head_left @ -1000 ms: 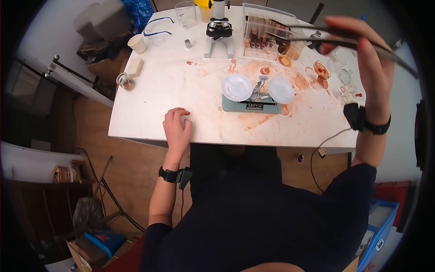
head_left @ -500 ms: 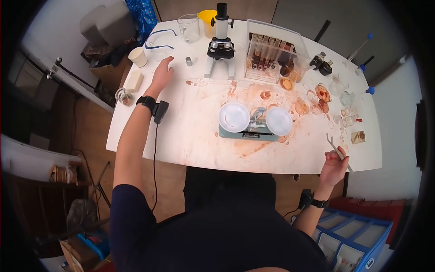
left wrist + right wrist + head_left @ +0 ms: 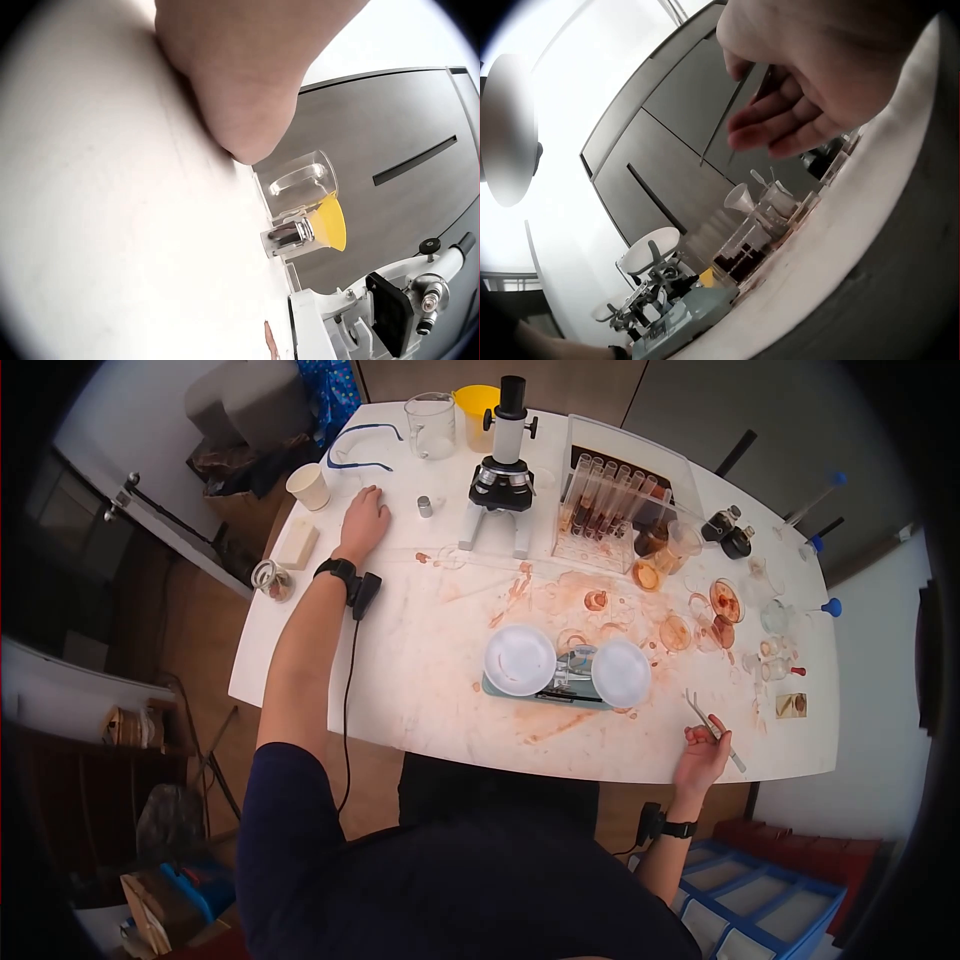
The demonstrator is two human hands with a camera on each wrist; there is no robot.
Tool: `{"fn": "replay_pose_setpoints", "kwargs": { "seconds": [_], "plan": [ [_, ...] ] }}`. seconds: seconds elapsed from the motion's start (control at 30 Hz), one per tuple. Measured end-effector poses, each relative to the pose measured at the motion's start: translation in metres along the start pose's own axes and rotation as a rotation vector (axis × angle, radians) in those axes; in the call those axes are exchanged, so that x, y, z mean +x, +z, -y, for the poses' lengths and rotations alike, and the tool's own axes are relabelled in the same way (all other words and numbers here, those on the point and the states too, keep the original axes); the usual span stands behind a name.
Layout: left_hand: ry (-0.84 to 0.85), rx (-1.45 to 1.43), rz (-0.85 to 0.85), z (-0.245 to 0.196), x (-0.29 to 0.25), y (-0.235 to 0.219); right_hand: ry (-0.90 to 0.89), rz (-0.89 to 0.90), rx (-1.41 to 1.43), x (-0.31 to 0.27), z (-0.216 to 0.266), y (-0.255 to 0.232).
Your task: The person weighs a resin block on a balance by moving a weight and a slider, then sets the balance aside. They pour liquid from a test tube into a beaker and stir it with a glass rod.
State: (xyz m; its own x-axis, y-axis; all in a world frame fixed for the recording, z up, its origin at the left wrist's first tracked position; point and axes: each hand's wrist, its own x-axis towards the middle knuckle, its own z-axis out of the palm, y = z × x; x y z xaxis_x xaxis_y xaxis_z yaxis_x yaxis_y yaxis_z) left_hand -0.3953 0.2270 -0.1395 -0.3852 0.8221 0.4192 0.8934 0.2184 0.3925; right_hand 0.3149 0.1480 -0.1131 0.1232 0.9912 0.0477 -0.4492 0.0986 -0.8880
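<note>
My left hand (image 3: 364,525) rests on the white table at the far left, fingers loosely extended and holding nothing. A small metal cylinder (image 3: 424,507) stands just right of it, and blue-framed glasses (image 3: 362,465) lie beyond the fingertips. In the left wrist view, part of that hand (image 3: 244,82) lies low along the tabletop. My right hand (image 3: 703,762) pinches metal tweezers (image 3: 696,707) over the table's front right edge, tips pointing away and slightly left. The right wrist view shows the tweezers (image 3: 721,127) with their tips apart and nothing between them. Left of them is a balance scale (image 3: 565,685) with two white pans.
A microscope (image 3: 502,485) stands at the back middle. Right of it are a rack of test tubes (image 3: 600,510), dark bottles (image 3: 735,540) and stained petri dishes (image 3: 727,600). A beaker (image 3: 430,430), paper cup (image 3: 308,487), white block (image 3: 297,545) and jar (image 3: 272,580) stand left. Reddish stains mark the table.
My left hand went from the table's front edge to the far left side. My right hand came down with the tweezers from high at the right, then shifted slightly left.
</note>
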Motion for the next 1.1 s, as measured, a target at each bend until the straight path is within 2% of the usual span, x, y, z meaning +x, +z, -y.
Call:
{"fn": "replay_pose_setpoints", "kwargs": {
  "seconds": [0.13,0.23,0.33,0.43,0.53,0.83,1.1],
  "plan": [
    [0.019,0.071,-0.081,-0.005,0.0,-0.002,0.005,-0.019,-0.007,0.0,-0.007,0.005],
    [0.013,0.25,-0.185,-0.006,0.003,-0.004,-0.005,0.036,-0.016,0.003,-0.01,-0.001],
    [0.013,0.347,-0.214,-0.002,0.011,-0.004,0.014,0.025,-0.054,0.003,-0.011,0.0],
    [-0.041,0.335,-0.141,0.003,0.016,-0.003,0.013,0.049,-0.114,0.002,-0.008,0.005],
    [-0.025,0.325,-0.152,0.001,0.012,-0.005,0.006,0.115,-0.136,0.003,-0.009,0.003],
    [-0.057,0.351,-0.183,-0.001,-0.012,-0.011,-0.011,0.134,-0.121,0.007,-0.013,0.0],
    [0.039,0.28,-0.171,-0.008,-0.029,-0.018,-0.005,0.176,-0.083,0.006,-0.011,0.002]
  ]
}}
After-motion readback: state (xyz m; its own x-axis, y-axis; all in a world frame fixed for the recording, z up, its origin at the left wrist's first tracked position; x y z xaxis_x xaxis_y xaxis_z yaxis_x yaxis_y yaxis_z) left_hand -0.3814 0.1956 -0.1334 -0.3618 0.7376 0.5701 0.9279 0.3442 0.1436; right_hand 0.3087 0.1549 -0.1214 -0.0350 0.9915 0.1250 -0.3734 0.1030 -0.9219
